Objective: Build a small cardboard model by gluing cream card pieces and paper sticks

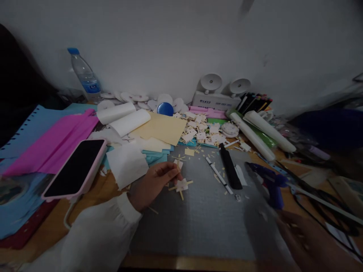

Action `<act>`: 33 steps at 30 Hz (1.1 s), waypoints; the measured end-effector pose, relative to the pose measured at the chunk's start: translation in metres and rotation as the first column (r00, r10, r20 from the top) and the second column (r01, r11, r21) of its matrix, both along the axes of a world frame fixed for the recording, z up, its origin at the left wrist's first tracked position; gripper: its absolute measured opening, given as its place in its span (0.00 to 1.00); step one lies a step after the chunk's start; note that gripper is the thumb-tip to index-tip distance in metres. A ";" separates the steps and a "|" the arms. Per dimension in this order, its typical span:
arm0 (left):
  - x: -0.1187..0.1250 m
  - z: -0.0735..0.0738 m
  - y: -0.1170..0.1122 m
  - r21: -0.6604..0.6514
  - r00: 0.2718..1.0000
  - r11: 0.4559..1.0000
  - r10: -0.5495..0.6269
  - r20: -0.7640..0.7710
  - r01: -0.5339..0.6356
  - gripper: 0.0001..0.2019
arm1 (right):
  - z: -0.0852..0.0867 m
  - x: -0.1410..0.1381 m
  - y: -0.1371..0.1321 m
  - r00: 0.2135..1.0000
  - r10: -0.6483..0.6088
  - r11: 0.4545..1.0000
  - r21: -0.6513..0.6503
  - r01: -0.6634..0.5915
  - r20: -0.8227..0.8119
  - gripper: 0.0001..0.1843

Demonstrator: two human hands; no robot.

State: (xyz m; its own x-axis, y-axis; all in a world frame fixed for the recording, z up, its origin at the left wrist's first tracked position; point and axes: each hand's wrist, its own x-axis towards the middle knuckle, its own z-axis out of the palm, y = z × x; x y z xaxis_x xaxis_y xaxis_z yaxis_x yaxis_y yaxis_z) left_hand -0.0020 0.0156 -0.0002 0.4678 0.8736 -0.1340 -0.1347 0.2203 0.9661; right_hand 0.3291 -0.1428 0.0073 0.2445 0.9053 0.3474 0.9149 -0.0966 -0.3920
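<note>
My left hand (159,181) is over the grey mat (210,226), thumb and fingers pinched together. What sits in the pinch is too small to make out. Directly below the fingertips lies a small pale paper square with yellow strips (181,184) sticking out from its sides. A second small pale piece (178,164) shows just behind the fingers. At the lower right, my right hand (306,241) is smeared by motion, so its fingers are unclear. Closest to it is a purple-blue glue gun (269,181).
A black cutter-like tool (230,168) and a white pen (219,175) lie on the mat among paper scraps. Behind is a heap of small paper pieces (195,128). Left are a phone (76,168), magenta paper (53,143) and a water bottle (85,75). Cords (326,207) run at right.
</note>
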 end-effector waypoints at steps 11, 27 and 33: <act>0.000 0.007 -0.007 0.018 0.996 0.998 -0.055 0.072 0.054 0.13 | 0.025 -0.153 0.107 0.425 0.423 0.828 0.151 -0.540 -0.800 0.09; -0.001 0.009 -0.004 0.256 0.921 0.962 0.011 -0.388 0.097 0.10 | 0.011 -0.149 0.122 -0.035 -0.024 0.880 -0.004 -0.474 -0.999 0.12; -0.002 -0.011 -0.007 0.617 0.765 0.707 0.169 -0.621 0.345 0.10 | -0.007 -0.129 0.117 0.167 0.044 0.935 -0.019 -0.355 -0.985 0.13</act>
State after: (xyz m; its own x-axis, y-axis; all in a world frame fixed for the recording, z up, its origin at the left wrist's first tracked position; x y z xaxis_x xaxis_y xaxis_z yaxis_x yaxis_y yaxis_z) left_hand -0.0038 0.0086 -0.0113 0.5867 0.7887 0.1838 0.4978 -0.5302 0.6863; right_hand 0.1996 -0.0257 0.0004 0.0392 0.9794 -0.1980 -0.1733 -0.1885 -0.9667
